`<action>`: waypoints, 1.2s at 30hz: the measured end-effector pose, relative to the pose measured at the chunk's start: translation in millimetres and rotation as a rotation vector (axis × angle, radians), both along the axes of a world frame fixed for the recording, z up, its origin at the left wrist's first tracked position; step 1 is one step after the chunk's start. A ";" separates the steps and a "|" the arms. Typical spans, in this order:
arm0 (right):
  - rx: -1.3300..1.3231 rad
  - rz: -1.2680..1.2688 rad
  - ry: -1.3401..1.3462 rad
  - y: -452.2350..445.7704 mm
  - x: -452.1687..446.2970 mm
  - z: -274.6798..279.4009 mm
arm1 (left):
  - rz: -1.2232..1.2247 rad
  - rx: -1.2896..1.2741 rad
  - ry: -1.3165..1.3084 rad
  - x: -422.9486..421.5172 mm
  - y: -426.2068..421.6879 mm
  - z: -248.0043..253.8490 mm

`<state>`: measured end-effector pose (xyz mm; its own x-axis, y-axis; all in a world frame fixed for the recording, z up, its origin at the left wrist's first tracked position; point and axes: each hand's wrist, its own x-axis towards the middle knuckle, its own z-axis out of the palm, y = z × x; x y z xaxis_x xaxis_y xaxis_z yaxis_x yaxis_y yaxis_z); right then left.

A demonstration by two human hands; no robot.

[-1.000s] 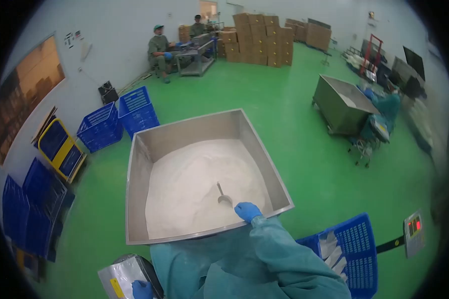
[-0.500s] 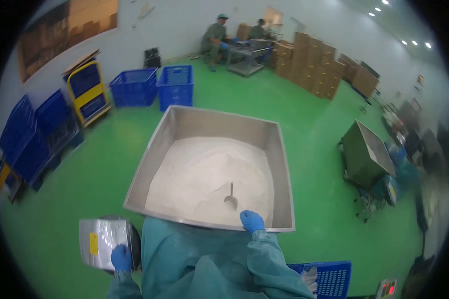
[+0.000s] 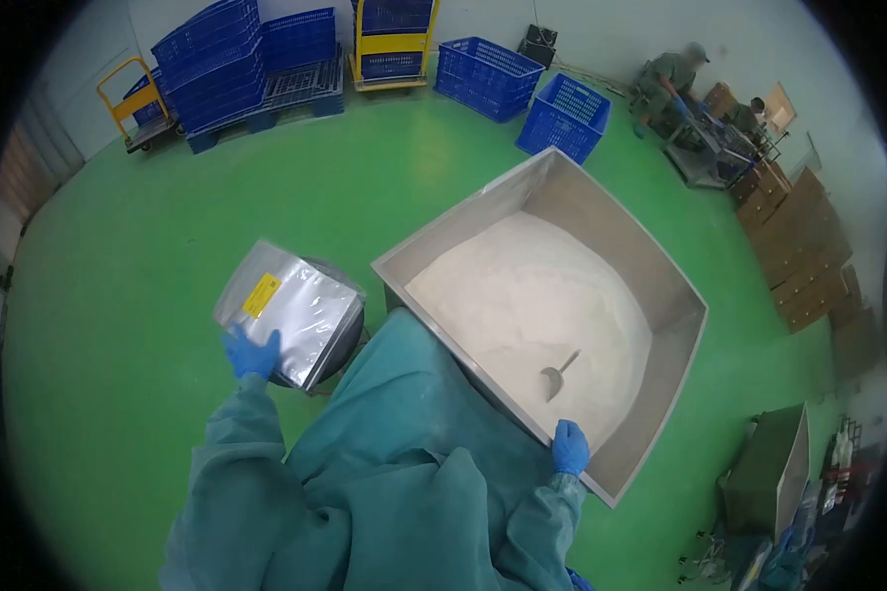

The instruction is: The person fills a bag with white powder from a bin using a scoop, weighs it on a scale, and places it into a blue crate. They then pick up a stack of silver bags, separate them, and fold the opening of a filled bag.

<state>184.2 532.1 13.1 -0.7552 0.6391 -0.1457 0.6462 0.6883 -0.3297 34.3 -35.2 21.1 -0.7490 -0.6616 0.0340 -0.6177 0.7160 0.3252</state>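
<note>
My left hand (image 3: 251,352), in a blue glove, has its fingers spread at the near edge of a stack of flat silver bags (image 3: 310,320). A yellow label (image 3: 261,295) shows on the top bag. The bags lie on a dark round seat or stand. My right hand (image 3: 570,446), also blue-gloved, is closed at the near rim of a large metal tub (image 3: 650,246); whatever its fingers hold, if anything, is hidden. White powder (image 3: 522,295) fills the lower part of the tub. A metal scoop (image 3: 554,382) stands in the powder, its handle tilted up, just beyond my right hand.
Blue crates (image 3: 562,116) stand behind the tub, with stacked crates (image 3: 207,64) and a yellow-framed trolley (image 3: 392,44) farther left. Two people sit by a metal cart (image 3: 710,153) at the far right, near cardboard boxes (image 3: 798,246). Another metal bin (image 3: 767,463) stands at right.
My view has swung left, bringing the bags nearer the middle. My left hand has moved to the bags' near edge and spread its fingers. My right hand stays at the tub's rim.
</note>
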 end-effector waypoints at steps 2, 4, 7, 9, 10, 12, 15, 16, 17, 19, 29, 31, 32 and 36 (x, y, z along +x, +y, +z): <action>0.017 0.008 0.007 0.5 1.3 -3.9 | 0.074 0.442 0.260 -0.6 -44.6 -48.3; 0.027 0.005 -0.011 3.7 2.2 -7.8 | -0.025 0.870 0.423 -5.0 -77.2 -87.4; -0.098 -0.103 -0.094 -2.5 -2.0 10.8 | 0.187 1.119 0.468 -24.5 -86.0 -95.3; -0.094 -0.125 -0.074 -3.8 -2.0 14.7 | 0.299 1.365 0.356 -50.7 -126.4 -114.4; -0.085 -0.102 -0.075 -2.8 -0.2 12.2 | 0.227 1.526 0.435 -57.6 -128.6 -117.1; -0.087 -0.094 -0.045 -2.2 -2.7 8.6 | 0.145 1.699 0.503 -68.3 -135.4 -112.6; -0.084 -0.108 -0.061 -5.3 1.4 11.1 | 0.194 1.369 0.569 -86.0 -175.4 -150.8; -0.079 -0.109 -0.072 -7.4 2.5 12.5 | 0.263 1.284 0.616 -89.4 -164.8 -132.8; -0.068 -0.106 -0.085 -7.0 2.9 13.6 | 0.339 1.201 0.663 -78.9 -154.2 -119.0; -0.038 -0.116 -0.086 -6.5 4.1 9.0 | 0.175 1.323 0.785 -57.3 -114.2 -57.2; 0.006 -0.049 -0.146 -6.7 8.0 5.1 | -0.231 0.926 1.039 -13.2 22.6 127.0; 0.026 -0.046 -0.148 -5.9 8.6 -0.4 | -0.258 0.940 0.800 11.2 57.5 160.7; 0.036 -0.058 -0.117 -5.0 10.0 -4.5 | -0.475 0.821 0.763 25.6 69.2 157.2; 0.026 -0.042 -0.124 -14.9 7.8 3.3 | -1.399 0.576 0.469 66.6 124.4 181.2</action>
